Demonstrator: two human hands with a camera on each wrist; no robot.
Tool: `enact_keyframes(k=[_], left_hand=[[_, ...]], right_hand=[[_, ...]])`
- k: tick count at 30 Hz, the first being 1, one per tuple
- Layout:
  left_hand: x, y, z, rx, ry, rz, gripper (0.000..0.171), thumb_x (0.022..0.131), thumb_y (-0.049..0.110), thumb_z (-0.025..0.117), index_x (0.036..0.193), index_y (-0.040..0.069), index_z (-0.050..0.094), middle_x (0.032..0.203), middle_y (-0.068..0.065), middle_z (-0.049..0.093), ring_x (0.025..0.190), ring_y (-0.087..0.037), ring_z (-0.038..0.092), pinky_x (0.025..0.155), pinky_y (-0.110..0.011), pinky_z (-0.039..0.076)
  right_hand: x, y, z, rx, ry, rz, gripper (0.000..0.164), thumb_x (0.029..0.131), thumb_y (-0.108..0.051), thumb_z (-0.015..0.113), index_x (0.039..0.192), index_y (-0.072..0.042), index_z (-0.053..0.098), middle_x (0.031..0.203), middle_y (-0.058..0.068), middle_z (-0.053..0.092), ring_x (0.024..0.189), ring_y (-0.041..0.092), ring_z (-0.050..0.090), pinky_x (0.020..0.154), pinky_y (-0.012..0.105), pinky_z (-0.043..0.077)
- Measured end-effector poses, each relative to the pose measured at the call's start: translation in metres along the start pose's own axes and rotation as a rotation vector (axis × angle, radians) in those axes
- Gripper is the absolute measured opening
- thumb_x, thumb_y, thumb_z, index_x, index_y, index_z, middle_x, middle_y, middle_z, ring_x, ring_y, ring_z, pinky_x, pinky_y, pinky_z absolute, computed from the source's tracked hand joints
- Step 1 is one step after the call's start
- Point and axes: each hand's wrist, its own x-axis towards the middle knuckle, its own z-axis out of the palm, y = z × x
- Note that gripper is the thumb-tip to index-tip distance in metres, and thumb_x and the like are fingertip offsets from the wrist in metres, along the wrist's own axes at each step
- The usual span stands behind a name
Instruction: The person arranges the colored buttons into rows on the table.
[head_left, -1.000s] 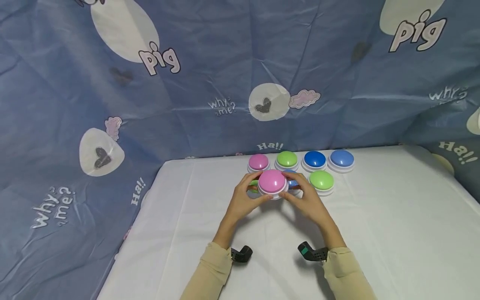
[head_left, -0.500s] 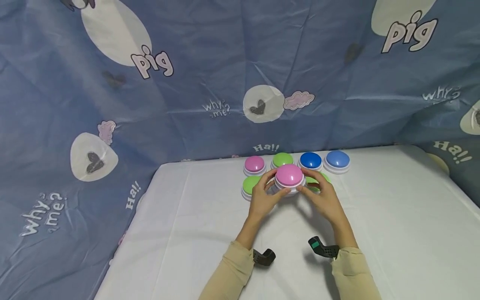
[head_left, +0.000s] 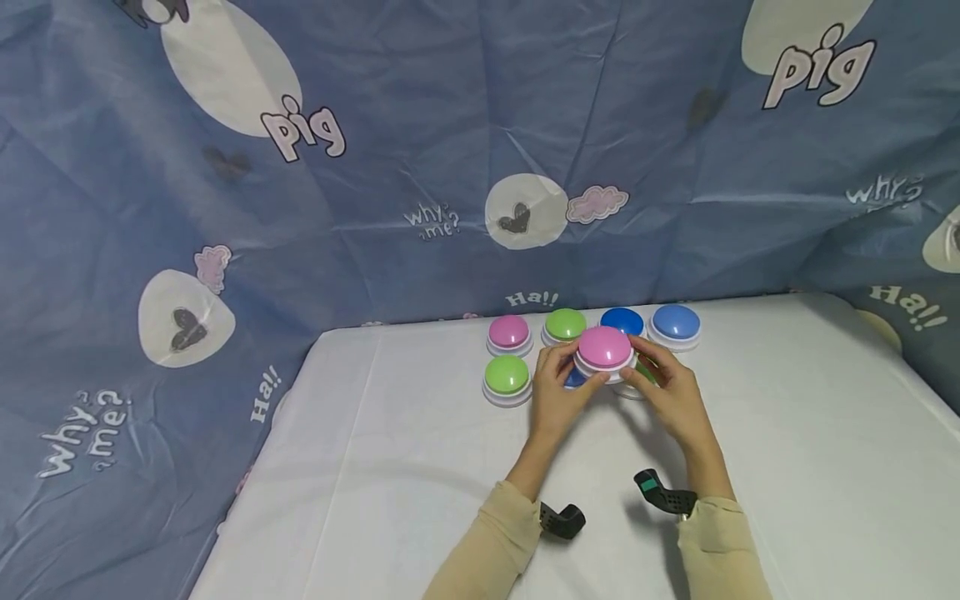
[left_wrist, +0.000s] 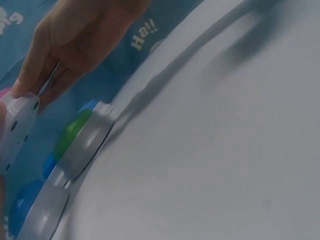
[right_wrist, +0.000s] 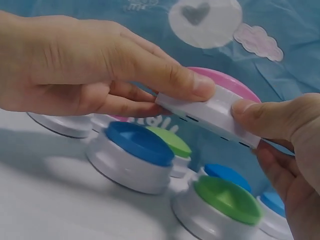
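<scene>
Both hands grip one pink push button [head_left: 604,347] with a round white base, raised above the table. My left hand [head_left: 557,400] pinches its left side, thumb at the front and fingers behind. On the other side my right hand [head_left: 675,396] holds it the same way. In the right wrist view the white base [right_wrist: 215,112] is tilted, its underside showing small dark slots. Below it stand a blue button [right_wrist: 132,155] and a green button [right_wrist: 225,200], both partly hidden by the hands in the head view.
A back row holds another pink button [head_left: 509,332], a green one [head_left: 566,324], a dark blue one [head_left: 621,319] and a lighter blue one [head_left: 676,322]. A further green button [head_left: 507,376] sits front left. Behind the white table [head_left: 405,467] hangs a printed blue cloth [head_left: 375,183].
Both hands have carried the pink button to the right across the front row. The front-left green button has come out from behind the left hand; the front-right one is now mostly covered.
</scene>
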Motion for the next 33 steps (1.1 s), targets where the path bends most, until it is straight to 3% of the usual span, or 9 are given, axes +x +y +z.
enact_keyframes(k=[5, 8, 12, 16, 22, 29, 33], left_hand=[[0.003, -0.017, 0.019, 0.069, 0.029, 0.003, 0.055, 0.072, 0.010, 0.081, 0.121, 0.002, 0.059, 0.125, -0.014, 0.053, 0.120, -0.024, 0.053, 0.101, -0.031, 0.045], [0.004, -0.029, 0.027, 0.189, 0.031, -0.002, 0.058, 0.073, 0.023, 0.081, 0.126, 0.012, 0.059, 0.126, -0.005, 0.055, 0.118, -0.015, 0.052, 0.097, -0.025, 0.048], [0.005, -0.031, 0.036, 0.341, 0.020, 0.014, 0.060, 0.074, 0.031, 0.081, 0.128, 0.020, 0.059, 0.124, 0.001, 0.056, 0.115, -0.010, 0.051, 0.095, -0.028, 0.047], [0.008, -0.028, 0.049, 0.431, -0.011, 0.039, 0.060, 0.074, 0.030, 0.080, 0.129, 0.018, 0.058, 0.123, 0.000, 0.057, 0.118, -0.012, 0.051, 0.102, -0.030, 0.042], [0.009, -0.026, 0.072, 0.530, -0.034, 0.076, 0.061, 0.076, 0.031, 0.079, 0.131, 0.017, 0.056, 0.123, -0.001, 0.058, 0.116, -0.014, 0.054, 0.100, -0.028, 0.043], [0.006, -0.024, 0.097, 0.550, -0.036, 0.100, 0.059, 0.079, 0.030, 0.076, 0.131, 0.011, 0.055, 0.123, -0.004, 0.057, 0.115, -0.015, 0.055, 0.098, -0.026, 0.045], [0.004, -0.024, 0.107, 0.674, -0.041, 0.138, 0.059, 0.081, 0.035, 0.074, 0.131, 0.011, 0.055, 0.123, -0.003, 0.058, 0.115, -0.014, 0.055, 0.098, -0.027, 0.043]], right_hand=[[0.000, 0.002, -0.009, 0.022, 0.040, -0.003, 0.050, 0.085, -0.005, 0.067, 0.133, -0.002, 0.052, 0.137, 0.018, 0.049, 0.126, -0.002, 0.045, 0.108, 0.021, 0.035], [-0.001, 0.004, -0.014, 0.003, 0.054, 0.000, 0.050, 0.086, -0.004, 0.067, 0.133, -0.001, 0.052, 0.137, 0.018, 0.048, 0.125, -0.004, 0.044, 0.108, 0.021, 0.035], [-0.003, -0.001, -0.020, -0.037, 0.077, 0.005, 0.050, 0.086, -0.003, 0.066, 0.133, 0.001, 0.050, 0.134, 0.021, 0.049, 0.123, -0.003, 0.045, 0.107, 0.020, 0.036], [-0.007, -0.011, -0.028, -0.062, 0.109, 0.016, 0.049, 0.086, -0.001, 0.065, 0.133, 0.003, 0.050, 0.130, 0.023, 0.050, 0.121, -0.002, 0.048, 0.106, 0.018, 0.038], [-0.009, 0.007, -0.044, -0.101, 0.171, 0.073, 0.050, 0.088, -0.007, 0.065, 0.135, -0.002, 0.050, 0.134, 0.019, 0.049, 0.122, -0.004, 0.046, 0.105, 0.015, 0.037], [-0.011, 0.028, -0.058, -0.145, 0.232, 0.144, 0.052, 0.091, -0.016, 0.063, 0.140, -0.011, 0.046, 0.141, 0.011, 0.045, 0.134, 0.010, 0.042, 0.108, 0.015, 0.033], [-0.015, 0.030, -0.062, -0.142, 0.256, 0.173, 0.053, 0.092, -0.016, 0.061, 0.142, -0.010, 0.043, 0.141, 0.013, 0.044, 0.135, 0.017, 0.041, 0.107, 0.015, 0.034]])
